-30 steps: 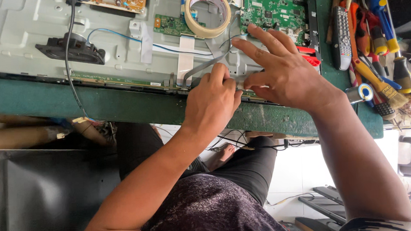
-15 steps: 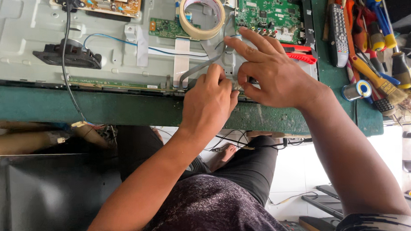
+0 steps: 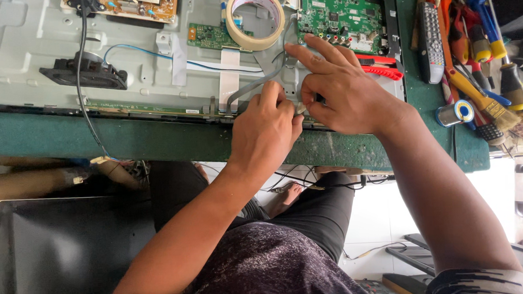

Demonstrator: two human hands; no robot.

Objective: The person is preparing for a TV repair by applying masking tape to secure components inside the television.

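An opened flat-screen panel with a bare metal back [image 3: 28,57] lies on a green workbench [image 3: 155,143]. My left hand [image 3: 267,135] is curled at the panel's lower edge. Its fingers close on the end of a grey flat cable [image 3: 258,82] that runs up toward a green circuit board [image 3: 338,11]. My right hand [image 3: 344,93] is right beside it, touching it. Its thumb and forefinger pinch a small pale piece [image 3: 300,108] at the cable's end, and the other fingers spread over the panel.
A tape roll [image 3: 256,18] lies on the panel above my hands, a black speaker [image 3: 85,75] with a black wire to the left. A red-handled tool [image 3: 381,71], a remote [image 3: 430,34], a solder spool [image 3: 454,113] and screwdrivers [image 3: 486,37] crowd the bench's right end. A dark screen [image 3: 60,256] stands at lower left.
My right hand's fingers have drawn in from a wide spread, and thumb and forefinger now pinch next to my left hand. The left hand has stayed at the panel's edge.
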